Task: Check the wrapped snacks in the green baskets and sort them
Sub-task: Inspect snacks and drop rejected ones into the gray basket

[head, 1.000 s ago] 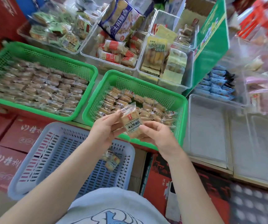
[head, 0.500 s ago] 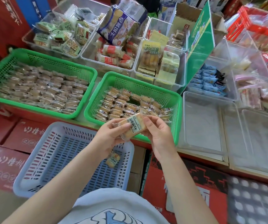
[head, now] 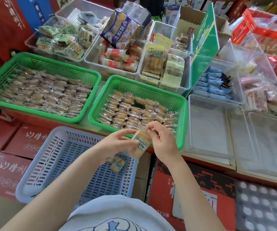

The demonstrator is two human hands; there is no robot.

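Observation:
Both hands hold one wrapped snack (head: 139, 144), a pale biscuit in clear film with a printed label, upright over the gap between baskets. My left hand (head: 117, 144) grips its lower left side. My right hand (head: 161, 139) pinches its top edge. Behind them the right green basket (head: 181, 100) holds several rows of the same snacks. The left green basket (head: 94, 75) is filled with many similar wrapped pieces. A blue-grey basket (head: 54, 164) below holds a few snacks (head: 117, 165), partly hidden by my left hand.
Clear plastic bins (head: 166, 84) with other packaged snacks stand behind the green baskets. A green sign board (head: 203, 47) leans at the right. Two clear trays (head: 208, 130) lie to the right. Red cartons (head: 26, 140) sit under the blue-grey basket.
The snack has turned from slanted to more upright and dropped lower in my hands. My right hand's fingers shifted up to its top edge. The camera has tilted, showing more of the shelf.

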